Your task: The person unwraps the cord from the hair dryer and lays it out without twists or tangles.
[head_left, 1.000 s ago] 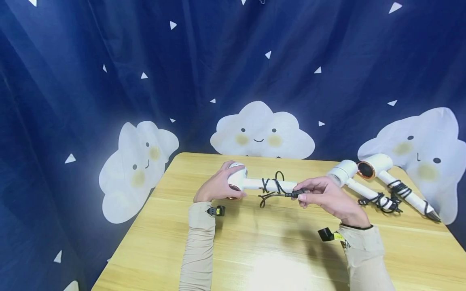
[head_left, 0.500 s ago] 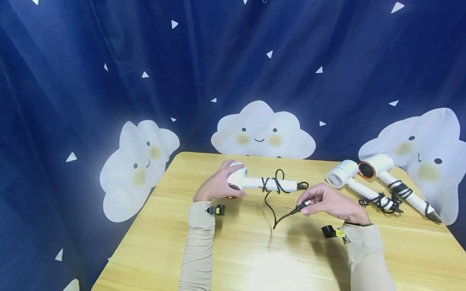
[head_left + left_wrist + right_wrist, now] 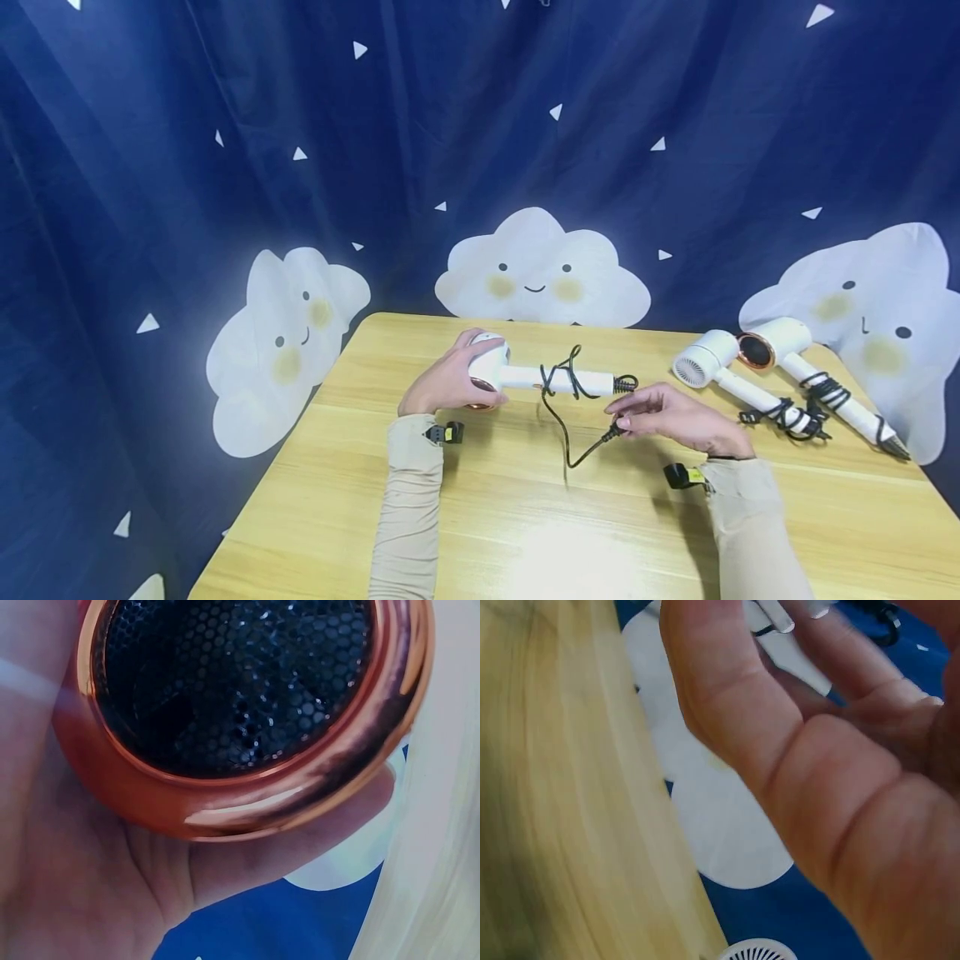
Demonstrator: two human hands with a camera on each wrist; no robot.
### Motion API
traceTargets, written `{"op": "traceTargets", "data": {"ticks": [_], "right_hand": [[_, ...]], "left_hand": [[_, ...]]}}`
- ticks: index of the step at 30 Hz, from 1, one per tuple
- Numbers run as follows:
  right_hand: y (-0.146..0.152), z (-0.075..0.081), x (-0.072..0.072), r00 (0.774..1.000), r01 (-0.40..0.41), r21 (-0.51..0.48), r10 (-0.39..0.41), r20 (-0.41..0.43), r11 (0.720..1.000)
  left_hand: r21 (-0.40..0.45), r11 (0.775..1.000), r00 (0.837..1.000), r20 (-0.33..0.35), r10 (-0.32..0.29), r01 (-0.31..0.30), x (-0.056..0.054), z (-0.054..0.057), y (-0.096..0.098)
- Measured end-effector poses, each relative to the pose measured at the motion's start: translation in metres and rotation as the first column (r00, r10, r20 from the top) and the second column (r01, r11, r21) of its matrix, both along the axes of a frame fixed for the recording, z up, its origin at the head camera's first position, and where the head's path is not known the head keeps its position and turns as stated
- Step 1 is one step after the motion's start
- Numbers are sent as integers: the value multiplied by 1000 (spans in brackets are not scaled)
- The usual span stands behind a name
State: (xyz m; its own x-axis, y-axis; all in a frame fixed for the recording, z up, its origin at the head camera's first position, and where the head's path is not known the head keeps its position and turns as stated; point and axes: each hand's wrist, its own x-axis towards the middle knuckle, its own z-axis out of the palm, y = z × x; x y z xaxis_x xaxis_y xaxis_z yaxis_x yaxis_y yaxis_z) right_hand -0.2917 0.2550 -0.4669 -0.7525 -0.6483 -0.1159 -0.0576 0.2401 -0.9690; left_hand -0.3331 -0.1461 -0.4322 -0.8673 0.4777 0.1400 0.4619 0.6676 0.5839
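A white hair dryer [image 3: 525,378] lies sideways at the middle of the table, handle pointing right. My left hand [image 3: 444,385] grips its head, thumb and fingers on opposite sides. In the left wrist view the copper rim [image 3: 247,814] and dark mesh grille [image 3: 240,682] face the camera. Loops of black cord [image 3: 556,417] cross the handle, and a loose length dips toward me. At its end my right hand [image 3: 678,419] pinches the black plug [image 3: 615,429], partly hidden by the fingers. Metal prongs [image 3: 776,615] show between the fingers in the right wrist view.
Two more white hair dryers lie at the right: one with a white grille [image 3: 703,360], and one with a copper rim [image 3: 797,367] beside the table's right edge. Both have cords wound on their handles. A dark blue cloud-print curtain [image 3: 480,125] hangs behind the wooden table [image 3: 540,517].
My right hand has drawn the plug from the handle's end down toward me, and a longer stretch of cord hangs loose. My left hand has stayed on the dryer's head.
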Motion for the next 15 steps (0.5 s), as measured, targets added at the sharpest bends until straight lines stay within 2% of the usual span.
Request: {"op": "traceTargets", "data": {"ticks": [4,9,12,15], "right_hand": [[0,-3,-2,995,92,24,-93,41,995],[-1,-5,-3,976,210,8,-210,65,978],[-4,-4,-3,954,295,-5,-295,54,955],[-5,-1,-2,915,403,-33,-402,41,915]], "left_hand": [[-2,1000,1000,-3,1,-1,0,-1,1],[-21,1000,1000,-11,-8,8,-1,-1,3],[-28,999,1000,-11,-18,18,-1,-1,5],[-28,999,1000,-7,-25,25,-1,0,6]]}}
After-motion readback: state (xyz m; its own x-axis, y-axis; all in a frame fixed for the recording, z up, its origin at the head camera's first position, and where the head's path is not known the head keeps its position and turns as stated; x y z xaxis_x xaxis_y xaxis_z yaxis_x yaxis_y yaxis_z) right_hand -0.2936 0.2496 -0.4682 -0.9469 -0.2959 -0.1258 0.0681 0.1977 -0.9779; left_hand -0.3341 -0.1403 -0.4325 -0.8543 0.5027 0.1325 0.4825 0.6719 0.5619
